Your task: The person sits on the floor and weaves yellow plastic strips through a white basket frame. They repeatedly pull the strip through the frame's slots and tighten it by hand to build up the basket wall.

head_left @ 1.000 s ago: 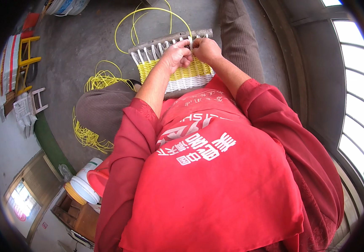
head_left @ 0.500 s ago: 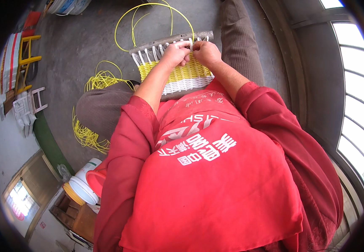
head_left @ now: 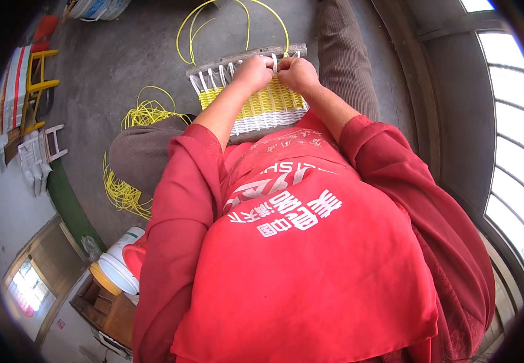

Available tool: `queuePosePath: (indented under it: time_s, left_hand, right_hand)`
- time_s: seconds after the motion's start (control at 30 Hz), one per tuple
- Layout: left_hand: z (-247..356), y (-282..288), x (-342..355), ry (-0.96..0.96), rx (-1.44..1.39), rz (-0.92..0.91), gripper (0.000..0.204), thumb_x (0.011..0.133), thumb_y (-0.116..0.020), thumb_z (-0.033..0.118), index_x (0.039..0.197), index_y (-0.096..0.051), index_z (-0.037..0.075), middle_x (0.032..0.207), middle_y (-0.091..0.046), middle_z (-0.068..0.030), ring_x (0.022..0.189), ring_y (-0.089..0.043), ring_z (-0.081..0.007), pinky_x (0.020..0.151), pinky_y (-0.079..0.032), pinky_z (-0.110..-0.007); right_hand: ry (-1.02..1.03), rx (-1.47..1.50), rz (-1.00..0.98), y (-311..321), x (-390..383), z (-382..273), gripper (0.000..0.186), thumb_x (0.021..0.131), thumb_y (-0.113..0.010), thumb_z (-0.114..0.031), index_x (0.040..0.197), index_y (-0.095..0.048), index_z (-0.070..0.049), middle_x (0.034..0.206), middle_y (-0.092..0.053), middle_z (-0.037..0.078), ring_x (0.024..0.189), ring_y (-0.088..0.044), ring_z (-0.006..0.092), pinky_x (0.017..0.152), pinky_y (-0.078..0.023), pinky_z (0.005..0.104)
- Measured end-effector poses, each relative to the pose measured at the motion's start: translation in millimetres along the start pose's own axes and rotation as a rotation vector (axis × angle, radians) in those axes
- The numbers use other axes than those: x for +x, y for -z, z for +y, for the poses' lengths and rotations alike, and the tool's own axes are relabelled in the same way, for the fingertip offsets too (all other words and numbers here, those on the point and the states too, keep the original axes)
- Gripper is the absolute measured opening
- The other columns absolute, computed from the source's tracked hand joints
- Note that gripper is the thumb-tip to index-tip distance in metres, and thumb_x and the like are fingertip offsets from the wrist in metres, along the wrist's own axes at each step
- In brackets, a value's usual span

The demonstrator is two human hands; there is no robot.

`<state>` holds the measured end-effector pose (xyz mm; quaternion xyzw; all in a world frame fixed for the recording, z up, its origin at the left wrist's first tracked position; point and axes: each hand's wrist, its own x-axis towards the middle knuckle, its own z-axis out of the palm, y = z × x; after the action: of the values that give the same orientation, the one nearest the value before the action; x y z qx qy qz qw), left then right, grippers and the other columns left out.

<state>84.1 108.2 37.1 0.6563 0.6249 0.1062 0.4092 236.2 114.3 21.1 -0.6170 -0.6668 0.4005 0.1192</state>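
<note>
A small woven seat, with a yellow band above a white one, rests at my lap. White strands run from it up to a wooden bar along its far side. My left hand is curled over the middle of the strands, its fingertips mostly hidden. Close beside it, my right hand pinches at the strands near the bar's right part. One yellow cord arcs over the bar and comes down at the right hand's fingertips. What the left fingers grip is hidden.
Loose coils of yellow cord lie on the grey floor by my left knee, with more coils nearer. Buckets and a wooden cabinet stand at the lower left. A yellow stool is by the left wall; windows line the right.
The loop of yellow cord beyond the bar has shifted right and is smaller. My left fingers have drawn in slightly; both hands stay at the strands.
</note>
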Motion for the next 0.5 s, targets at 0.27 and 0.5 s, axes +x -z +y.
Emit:
queuePosePath:
  time_s: [0.27,0.5]
  left_hand:
    - [25,5,-4,-0.065,0.502,0.059,0.017,0.074,-0.054,0.015,0.082,-0.066,0.006,0.085,-0.066,-0.0178,0.081,-0.064,-0.0340,0.071,-0.050,-0.044]
    - [45,5,-16,0.070,0.598,-0.039,0.014,0.073,-0.055,0.010,0.076,-0.066,0.002,0.073,-0.066,-0.0168,0.068,-0.066,-0.0313,0.061,-0.052,-0.043]
  right_hand:
    - [0.004,0.003,0.100,-3,-14,-5,0.019,0.075,-0.059,-0.020,0.091,-0.070,-0.019,0.087,-0.068,0.011,0.085,-0.065,0.0303,0.075,-0.050,0.0406]
    - [0.074,-0.013,0.152,-3,-19,-4,0.019,0.077,-0.057,-0.018,0.091,-0.069,-0.017,0.088,-0.067,0.012,0.085,-0.064,0.0315,0.076,-0.050,0.0430]
